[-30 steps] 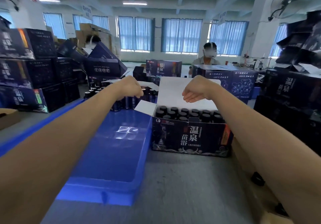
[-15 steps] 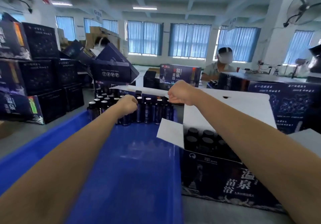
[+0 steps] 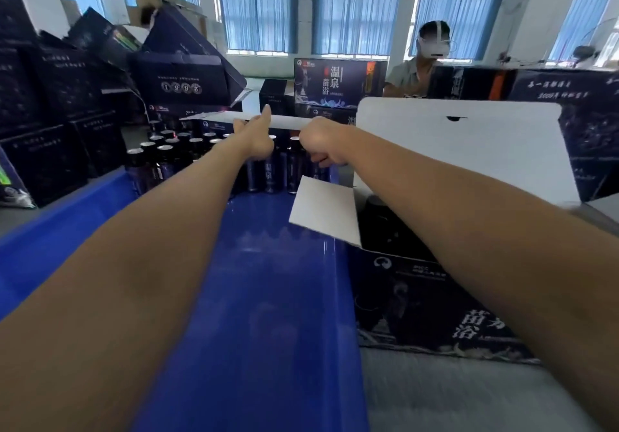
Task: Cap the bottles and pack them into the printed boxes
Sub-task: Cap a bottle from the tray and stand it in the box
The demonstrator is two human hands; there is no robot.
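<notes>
Several dark capped bottles (image 3: 167, 160) stand in rows at the far end of the blue tray (image 3: 268, 297). My left hand (image 3: 258, 140) reaches in among them with its thumb raised; its fingers are hidden behind the hand. My right hand (image 3: 321, 145) is curled in a fist over the top of a bottle (image 3: 318, 177) at the right end of the front row. The printed box (image 3: 418, 304) stands right of the tray, its white lid (image 3: 462, 150) and side flap (image 3: 325, 210) open. Dark bottle caps show inside it, mostly hidden by my right forearm.
Stacks of dark printed boxes (image 3: 60, 123) line the left side, and more stand behind the tray (image 3: 338, 86). A person (image 3: 425, 59) sits across the table behind boxes. Grey tabletop (image 3: 452, 394) shows in front of the open box.
Both hands moved forward and down onto the bottle rows, and the right hand came left from above the box to the bottles. The view has moved closer to the tray.
</notes>
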